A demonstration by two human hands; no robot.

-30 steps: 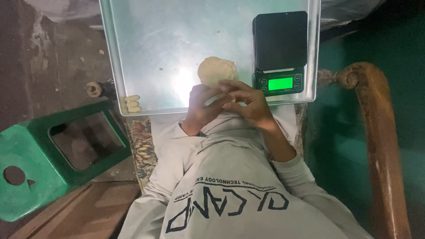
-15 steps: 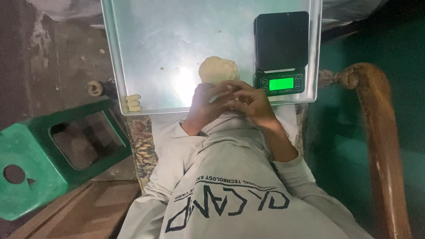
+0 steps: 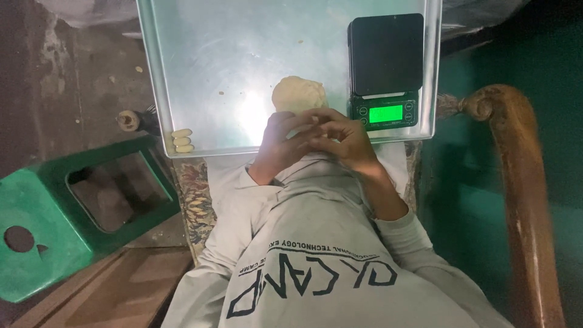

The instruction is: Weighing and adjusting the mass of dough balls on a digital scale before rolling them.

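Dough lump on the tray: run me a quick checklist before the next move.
1. Dough lump lies on the metal tray, just beyond the fingers: ok.
2. Left hand and right hand pressed together; anything between them: cannot tell.
3. Digital scale switched on, green display lit: ok.
4. Scale platform bare: ok.
5. Three small dough pieces sit apart at the tray's near-left corner: ok.

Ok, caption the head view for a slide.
Left hand and right hand pressed together at a metal tray holding a dough lump and a scale.
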